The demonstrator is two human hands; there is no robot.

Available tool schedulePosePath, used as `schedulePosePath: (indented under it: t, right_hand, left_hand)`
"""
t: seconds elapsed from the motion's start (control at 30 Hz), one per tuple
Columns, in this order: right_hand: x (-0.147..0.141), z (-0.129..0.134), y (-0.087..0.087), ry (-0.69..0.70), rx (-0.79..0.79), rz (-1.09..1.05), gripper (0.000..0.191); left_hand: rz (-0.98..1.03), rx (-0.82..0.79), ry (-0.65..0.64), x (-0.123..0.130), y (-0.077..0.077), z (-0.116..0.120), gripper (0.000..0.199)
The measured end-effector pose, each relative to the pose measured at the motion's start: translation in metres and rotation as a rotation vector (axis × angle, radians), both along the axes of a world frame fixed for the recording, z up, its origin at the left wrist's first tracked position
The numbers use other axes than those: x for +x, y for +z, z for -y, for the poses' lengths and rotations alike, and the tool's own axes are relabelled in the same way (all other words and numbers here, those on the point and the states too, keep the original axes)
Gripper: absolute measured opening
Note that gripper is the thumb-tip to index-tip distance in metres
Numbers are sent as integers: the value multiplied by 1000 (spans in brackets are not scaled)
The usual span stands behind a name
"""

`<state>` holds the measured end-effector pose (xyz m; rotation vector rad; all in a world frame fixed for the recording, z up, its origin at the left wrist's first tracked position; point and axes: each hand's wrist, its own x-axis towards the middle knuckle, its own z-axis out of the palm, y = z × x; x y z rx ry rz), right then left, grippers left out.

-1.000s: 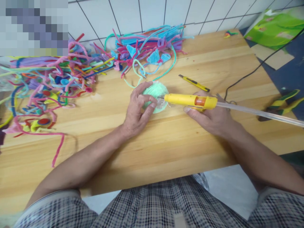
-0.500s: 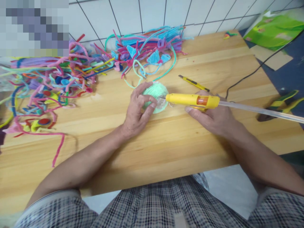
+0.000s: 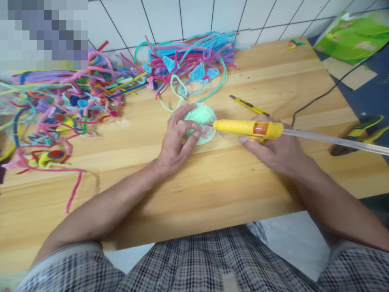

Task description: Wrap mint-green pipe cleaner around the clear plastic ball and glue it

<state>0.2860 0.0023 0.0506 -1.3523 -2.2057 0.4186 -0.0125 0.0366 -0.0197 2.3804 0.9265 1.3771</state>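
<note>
Left hand (image 3: pixel 178 140) is gripping the mint-green round piece (image 3: pixel 203 114) by its left side, mid-table. Right hand (image 3: pixel 282 152) is gripping the yellow glue gun (image 3: pixel 234 127), its nozzle pointing left at the piece's pale patch (image 3: pixel 208 132); can't tell if touching. Looks like gluing is going on; next move is probably calling for steady aim, left fingertips staying clear.

Clock centred on mint coil (image 3: pixel 199 114). 6 o'clock: bare tabletop (image 3: pixel 200 194), passable lane between forearms (image 3: pixel 121 202). 8: left hand (image 3: pixel 177 142) blocks. 12: pipe-cleaner heap (image 3: pixel 188 61) shuts the way. 3: glue gun (image 3: pixel 235 127), right hand (image 3: pixel 281 148) bar passage. 2: low cutter (image 3: pixel 249 106), open tabletop beyond.
</note>
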Motion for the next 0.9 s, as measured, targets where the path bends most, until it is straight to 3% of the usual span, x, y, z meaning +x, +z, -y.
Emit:
schedulePosePath:
  t: [0.9]
  right_hand:
    - [0,5,-4,-14,77,17,16]
  left_hand:
    - [-17,40,12,0,-1,-1,15]
